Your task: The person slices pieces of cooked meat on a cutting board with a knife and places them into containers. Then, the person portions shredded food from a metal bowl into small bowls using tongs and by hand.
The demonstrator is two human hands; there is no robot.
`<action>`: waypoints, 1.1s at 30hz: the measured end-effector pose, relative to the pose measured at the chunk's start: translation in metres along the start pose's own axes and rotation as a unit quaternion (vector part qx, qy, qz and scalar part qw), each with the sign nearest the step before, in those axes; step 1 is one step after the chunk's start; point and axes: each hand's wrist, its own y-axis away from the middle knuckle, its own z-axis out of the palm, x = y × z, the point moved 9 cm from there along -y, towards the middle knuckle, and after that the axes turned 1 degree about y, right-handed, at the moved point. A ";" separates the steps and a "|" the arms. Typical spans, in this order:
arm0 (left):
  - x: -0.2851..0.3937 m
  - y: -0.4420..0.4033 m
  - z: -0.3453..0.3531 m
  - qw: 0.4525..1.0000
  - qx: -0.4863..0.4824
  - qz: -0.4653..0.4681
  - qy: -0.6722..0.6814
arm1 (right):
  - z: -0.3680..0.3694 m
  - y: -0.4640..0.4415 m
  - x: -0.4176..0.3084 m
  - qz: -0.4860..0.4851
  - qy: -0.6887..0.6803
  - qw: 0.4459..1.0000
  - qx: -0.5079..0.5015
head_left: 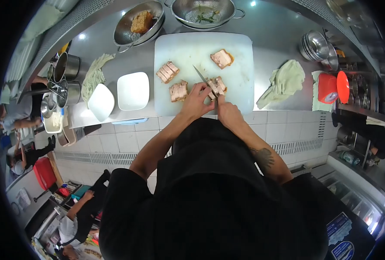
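Observation:
My right hand [229, 113] is closed round the handle of a knife [200, 74], whose blade points up and left across the white cutting board [181, 47]. Under and beside the blade lies a partly sliced block of roast pork belly [220, 84]. The fingers of my left hand [195, 102] are bent and hold this pork from its left side, close to the blade. Two sliced portions, an upper one [168, 72] and a lower one [178, 91], lie at the board's left. An unsliced pork block [222, 59] sits at the upper right.
Behind the board stand a metal bowl [119, 32] with a browned block and a colander [179, 16] with green herbs. Left are two white dishes [133, 92] [101, 102] and a cloth [95, 76]. Right are another cloth [283, 82], stacked bowls [316, 45] and a red scale [327, 88].

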 end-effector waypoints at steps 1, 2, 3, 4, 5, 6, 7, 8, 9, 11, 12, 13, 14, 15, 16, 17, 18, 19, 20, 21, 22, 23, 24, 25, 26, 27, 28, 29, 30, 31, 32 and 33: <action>-0.001 0.003 0.000 1.000 -0.002 -0.012 -0.013 | -0.003 0.008 0.001 0.004 -0.020 1.000 0.000; 0.003 0.001 -0.003 1.000 -0.001 -0.004 -0.016 | -0.014 0.012 0.000 0.004 -0.036 0.999 0.003; 0.002 0.000 -0.003 0.999 -0.002 -0.030 -0.015 | -0.027 0.018 0.000 0.000 -0.034 0.999 0.010; 0.000 0.002 -0.002 0.998 -0.006 -0.063 -0.013 | -0.038 0.031 0.002 0.012 -0.038 0.999 0.020; 0.006 0.000 -0.003 0.997 -0.006 -0.043 -0.063 | -0.046 0.045 0.004 0.025 -0.042 0.998 0.026; 0.015 -0.004 -0.005 0.997 -0.003 -0.046 -0.065 | -0.056 0.053 0.004 0.021 -0.042 0.999 0.024; 0.027 -0.012 -0.010 0.994 0.022 -0.036 -0.103 | -0.070 0.059 0.010 0.042 -0.042 0.997 0.042; 0.036 -0.016 -0.014 0.988 0.048 -0.026 -0.142 | -0.079 0.064 0.017 0.063 -0.043 0.995 0.059; 0.031 -0.017 -0.009 0.988 0.052 -0.028 -0.146 | -0.080 0.066 0.021 0.057 -0.043 0.996 0.059; 0.008 -0.017 0.017 0.993 0.023 -0.025 -0.110 | -0.083 0.070 0.038 0.079 -0.042 0.992 0.090; 0.002 -0.016 0.021 0.993 0.027 -0.024 -0.113 | -0.083 0.070 0.041 0.075 -0.042 0.992 0.093; -0.002 -0.014 0.028 0.995 0.017 -0.015 -0.096 | -0.084 0.072 0.045 0.077 -0.046 0.991 0.103; 0.002 -0.014 0.028 0.997 0.006 -0.007 -0.078 | -0.084 0.076 0.048 0.080 -0.049 0.989 0.112; 0.006 -0.015 0.025 0.997 0.010 -0.007 -0.081 | -0.084 0.078 0.049 0.075 -0.049 0.990 0.113; 0.008 -0.016 0.023 0.996 0.007 -0.016 -0.083 | -0.085 0.079 0.052 0.080 -0.055 0.988 0.118; 0.012 -0.017 0.020 0.996 0.005 -0.027 -0.086 | -0.086 0.080 0.054 0.085 -0.061 0.987 0.122; 0.018 -0.020 0.017 0.995 0.013 -0.029 -0.091 | -0.085 0.081 0.055 0.075 -0.060 0.988 0.123; 0.027 -0.023 0.014 0.991 0.029 -0.016 -0.132 | -0.084 0.081 0.061 0.087 -0.067 0.986 0.124; 0.035 -0.026 0.012 0.984 0.045 -0.006 -0.173 | -0.083 0.082 0.065 0.096 -0.074 0.985 0.122; 0.034 -0.026 0.019 0.986 0.049 0.004 -0.161 | -0.087 0.084 0.066 0.091 -0.078 0.984 0.134; 0.023 -0.029 0.028 0.995 0.065 0.002 -0.082 | -0.088 0.086 0.068 0.096 -0.070 0.985 0.122; 0.010 -0.035 0.033 0.997 0.038 -0.073 -0.007 | -0.085 0.087 0.076 0.106 -0.084 0.984 0.113; 0.001 -0.029 0.042 0.995 0.083 -0.036 -0.038 | -0.083 0.087 0.080 0.108 -0.090 0.985 0.101; 0.000 -0.030 0.038 0.995 0.071 -0.013 -0.067 | -0.083 0.088 0.083 0.102 -0.077 0.986 0.109; 0.006 -0.032 0.027 0.991 0.091 0.024 -0.099 | -0.084 0.083 0.084 0.061 -0.105 0.984 0.128; -0.022 -0.040 0.029 0.994 0.023 -0.104 -0.027 | -0.088 0.080 0.077 0.070 -0.091 0.986 0.121; -0.014 -0.039 0.027 0.973 0.113 0.017 -0.198 | -0.099 0.079 0.068 0.106 -0.056 0.986 0.113; -0.016 -0.043 0.010 0.969 0.122 0.007 -0.214 | -0.096 0.079 0.076 0.101 -0.036 0.989 0.101; -0.015 -0.042 -0.002 0.968 0.124 0.000 -0.217 | -0.096 0.078 0.082 0.111 -0.012 0.990 0.089; -0.017 -0.041 -0.005 0.967 0.135 0.007 -0.215 | -0.099 0.076 0.073 0.135 -0.004 0.988 0.072; -0.030 -0.044 -0.001 0.974 0.089 -0.025 -0.206 | -0.101 0.069 0.065 0.158 0.002 0.986 0.052; -0.043 -0.048 -0.002 0.977 0.044 -0.060 -0.201 | -0.102 0.063 0.063 0.124 -0.018 0.989 0.077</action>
